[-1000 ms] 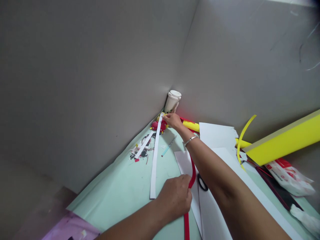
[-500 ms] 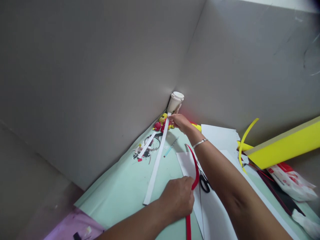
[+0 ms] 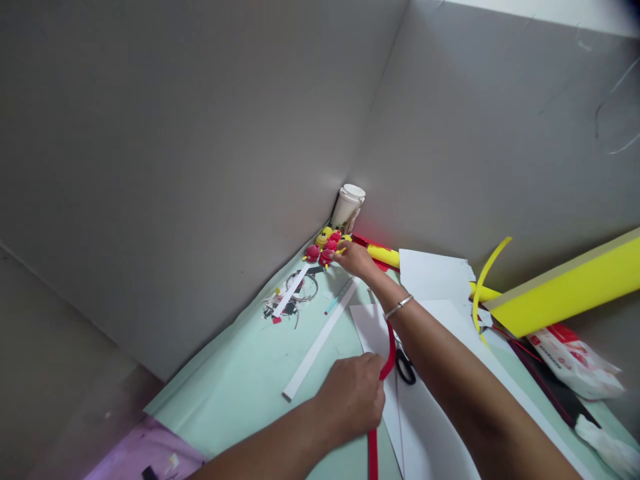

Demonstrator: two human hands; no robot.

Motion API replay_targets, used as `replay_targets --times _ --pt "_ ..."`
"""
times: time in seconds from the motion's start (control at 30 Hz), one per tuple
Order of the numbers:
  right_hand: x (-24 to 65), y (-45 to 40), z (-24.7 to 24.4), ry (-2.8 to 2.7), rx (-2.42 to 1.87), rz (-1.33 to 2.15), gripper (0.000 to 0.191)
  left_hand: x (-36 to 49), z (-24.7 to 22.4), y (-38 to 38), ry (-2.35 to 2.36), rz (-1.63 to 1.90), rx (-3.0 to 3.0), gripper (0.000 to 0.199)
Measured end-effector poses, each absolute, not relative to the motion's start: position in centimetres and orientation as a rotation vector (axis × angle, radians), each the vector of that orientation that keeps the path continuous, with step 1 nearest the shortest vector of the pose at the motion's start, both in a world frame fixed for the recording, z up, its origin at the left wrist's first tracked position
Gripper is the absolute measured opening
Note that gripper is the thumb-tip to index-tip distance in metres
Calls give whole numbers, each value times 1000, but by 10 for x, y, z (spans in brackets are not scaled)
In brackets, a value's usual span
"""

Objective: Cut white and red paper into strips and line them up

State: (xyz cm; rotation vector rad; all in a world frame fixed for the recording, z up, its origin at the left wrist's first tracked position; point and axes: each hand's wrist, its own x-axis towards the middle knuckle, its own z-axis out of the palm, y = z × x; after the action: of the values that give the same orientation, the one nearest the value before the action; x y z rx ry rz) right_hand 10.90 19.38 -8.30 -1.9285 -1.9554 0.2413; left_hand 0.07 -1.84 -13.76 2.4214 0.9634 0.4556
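My left hand (image 3: 353, 393) is closed around a narrow red strip (image 3: 373, 453), which hangs below the fist and curves up above it. My right hand (image 3: 353, 257) reaches to a cluster of small red and yellow figures (image 3: 325, 250) in the corner. Its thumb and finger look slightly apart at the figures; whether they touch one is hard to see. A long white strip (image 3: 317, 343) lies on the pale green sheet between my hands. Beside its far end is a light blue pen-like stick (image 3: 334, 301). Scissors with black handles (image 3: 405, 367) lie partly under my right forearm.
A white lidded cup (image 3: 347, 207) stands in the corner of grey walls. Scraps and a ring-shaped coil (image 3: 303, 287) lie at left by a shorter white strip (image 3: 293, 290). White paper sheets (image 3: 430, 267), a yellow board (image 3: 570, 283) and a white-red packet (image 3: 575, 363) are at right.
My right hand has let go of the long white strip, which now lies on the sheet, and has moved slightly down to the figures. My left hand still holds the red strip.
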Motion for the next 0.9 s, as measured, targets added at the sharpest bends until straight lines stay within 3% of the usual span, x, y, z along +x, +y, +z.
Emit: replay_targets --times 0.47,0.9 --pt "96 221 -94 -2044 -1943 338 27 0 -132 -19 944 417 2397 14" --pt "62 215 -80 -2138 -1741 -63 34 0 -132 -20 978 406 2368 20"
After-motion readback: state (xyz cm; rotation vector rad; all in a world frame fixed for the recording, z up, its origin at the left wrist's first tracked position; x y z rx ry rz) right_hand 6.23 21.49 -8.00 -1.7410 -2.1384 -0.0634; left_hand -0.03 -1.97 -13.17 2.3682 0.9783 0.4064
